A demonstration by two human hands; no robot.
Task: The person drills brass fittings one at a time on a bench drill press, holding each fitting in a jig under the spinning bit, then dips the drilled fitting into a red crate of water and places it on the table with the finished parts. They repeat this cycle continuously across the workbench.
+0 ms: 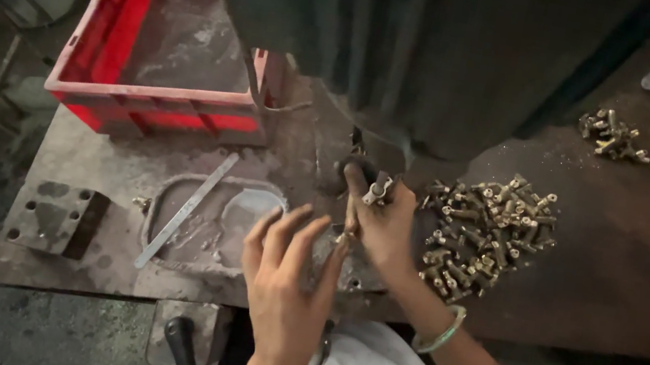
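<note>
Grimy metal bench (597,257), red crate (152,103) far left.
My right hand (384,224) pinches a small brass fitting (377,190); left hand (287,269) open, touching it; brass pile (485,233) right.

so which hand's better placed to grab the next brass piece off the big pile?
Right hand, probably. It sits just beside the big pile of brass fittings, though it already pinches one small part. The left hand is farther off, fingers spread.
</note>
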